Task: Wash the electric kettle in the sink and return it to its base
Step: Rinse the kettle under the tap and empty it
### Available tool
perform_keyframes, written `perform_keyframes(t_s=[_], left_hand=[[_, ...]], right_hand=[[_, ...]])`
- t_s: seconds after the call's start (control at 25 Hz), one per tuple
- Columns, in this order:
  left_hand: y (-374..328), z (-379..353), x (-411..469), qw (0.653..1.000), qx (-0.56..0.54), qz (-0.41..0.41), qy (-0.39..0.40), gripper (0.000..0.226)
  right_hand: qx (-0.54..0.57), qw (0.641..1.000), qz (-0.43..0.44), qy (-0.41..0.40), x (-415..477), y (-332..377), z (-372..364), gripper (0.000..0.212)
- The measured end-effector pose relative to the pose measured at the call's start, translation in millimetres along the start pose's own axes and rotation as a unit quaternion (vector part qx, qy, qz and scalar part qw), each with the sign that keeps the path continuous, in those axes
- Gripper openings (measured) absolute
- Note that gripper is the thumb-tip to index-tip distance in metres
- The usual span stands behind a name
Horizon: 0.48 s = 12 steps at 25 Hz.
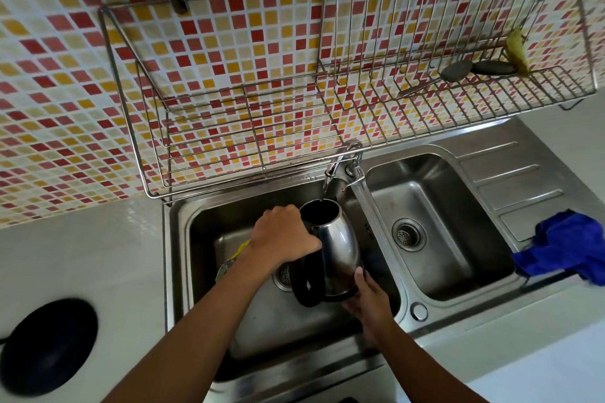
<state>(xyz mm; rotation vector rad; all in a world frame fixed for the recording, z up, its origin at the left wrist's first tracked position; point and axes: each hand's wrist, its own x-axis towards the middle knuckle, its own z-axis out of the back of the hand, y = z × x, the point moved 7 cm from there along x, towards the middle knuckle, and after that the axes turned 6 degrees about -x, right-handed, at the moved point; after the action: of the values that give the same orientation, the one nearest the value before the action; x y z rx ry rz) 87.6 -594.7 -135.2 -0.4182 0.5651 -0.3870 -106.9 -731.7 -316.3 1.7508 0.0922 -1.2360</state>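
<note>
The kettle (330, 245) hangs tilted over the left bowl of the sink (183, 239), its open mouth at twelve o'clock under the tap (340, 163). The left hand (283, 235) has its fingers wrapped tight near the top of the handle, while the right hand (368, 296) cups the bottom edge at five o'clock, fingers seemingly pressed together beneath. The black base (49, 347) sits on the counter at nine o'clock.

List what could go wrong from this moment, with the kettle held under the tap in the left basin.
1. The steel electric kettle is tilted with its open mouth under the tap. Water could run down to its black underside, where the right hand supports it, and wet the electrical contact.
2. The left hand grips near the rim; a wet, heavier kettle might slip into the left basin.
3. The round black base sits left on the counter; drips during return could reach it.
</note>
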Motion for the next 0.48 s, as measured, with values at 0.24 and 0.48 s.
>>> perform_keyframes(t_s=[0.24, 0.48], left_hand=[[9.1, 1.1, 9.5, 1.0, 0.007, -0.009, -0.023, 0.043], [22.8, -7.7, 3.2, 0.999, 0.035, -0.016, -0.021, 0.049]], right_hand=[[0.004, 1.0, 0.002, 0.027, 7.1, -2.9, -14.9, 0.044], [-0.047, 0.996, -0.05, 0.056, 11.6, -23.4, -22.7, 0.031]])
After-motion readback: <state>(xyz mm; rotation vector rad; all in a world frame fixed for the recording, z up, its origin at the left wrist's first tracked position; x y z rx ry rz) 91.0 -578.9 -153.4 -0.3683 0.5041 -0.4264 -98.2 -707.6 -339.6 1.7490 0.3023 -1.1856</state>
